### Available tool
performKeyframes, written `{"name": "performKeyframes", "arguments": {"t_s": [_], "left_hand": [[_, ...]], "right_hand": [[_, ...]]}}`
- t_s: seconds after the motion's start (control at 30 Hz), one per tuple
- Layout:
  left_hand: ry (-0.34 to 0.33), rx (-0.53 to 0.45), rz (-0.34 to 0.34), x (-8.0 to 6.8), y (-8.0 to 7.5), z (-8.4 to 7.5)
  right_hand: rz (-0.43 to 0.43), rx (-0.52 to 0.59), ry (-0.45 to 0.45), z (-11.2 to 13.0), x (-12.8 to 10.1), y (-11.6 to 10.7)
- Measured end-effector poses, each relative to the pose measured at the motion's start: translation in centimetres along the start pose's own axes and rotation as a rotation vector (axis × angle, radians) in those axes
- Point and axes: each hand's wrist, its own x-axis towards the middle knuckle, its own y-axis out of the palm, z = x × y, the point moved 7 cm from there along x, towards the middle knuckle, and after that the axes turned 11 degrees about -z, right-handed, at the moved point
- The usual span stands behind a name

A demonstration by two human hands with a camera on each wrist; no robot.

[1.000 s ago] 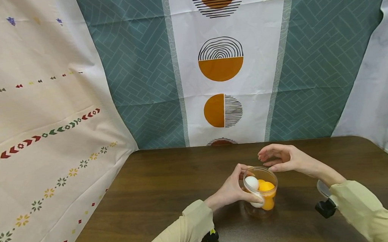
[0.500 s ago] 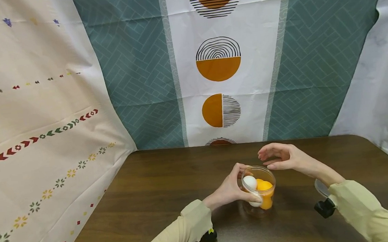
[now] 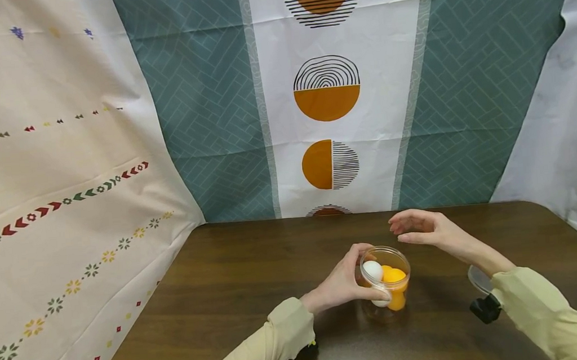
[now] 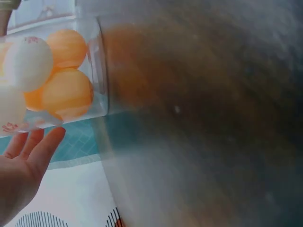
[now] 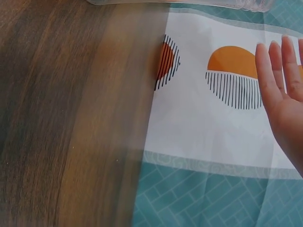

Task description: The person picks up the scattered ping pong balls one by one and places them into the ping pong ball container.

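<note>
My left hand (image 3: 346,280) grips a clear plastic jar (image 3: 384,247) by its left side, thumb in front and fingers behind. The jar stands upright on the table with its mouth uncovered. Inside are several ping-pong balls, white (image 3: 373,270) and orange (image 3: 395,275); in the left wrist view, orange balls (image 4: 67,93) lie near its base beside a white ball (image 4: 28,64) with red print. Above and to the right of the jar, my right hand (image 3: 427,230) hovers apart from it, holding nothing. Its fingers (image 5: 266,75) look relaxed in the right wrist view.
A clear round lid-like disc (image 3: 479,279) lies on the brown wooden table (image 3: 245,279), partly hidden by the right sleeve. A black wrist device (image 3: 485,308) hangs under that sleeve. Patterned cloths (image 3: 208,124) hang along the table's back and sides.
My right hand has moved slightly up and to the right, away from the jar's mouth. The left hand keeps its hold, and the balls look unmoved.
</note>
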Motion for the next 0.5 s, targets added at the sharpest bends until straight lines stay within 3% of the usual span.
{"name": "performKeyframes", "arguments": {"t_s": [0.3, 0.5], "left_hand": [[-0.049, 0.067, 0.0, -0.1, -0.7, 0.2], [-0.058, 0.065, 0.002, 0.1, -2.2, 0.3]], "right_hand": [[-0.07, -0.077, 0.058, -1.2, 0.0, -1.1], [-0.093, -0.139, 0.064, -1.8, -0.1, -1.7]]}}
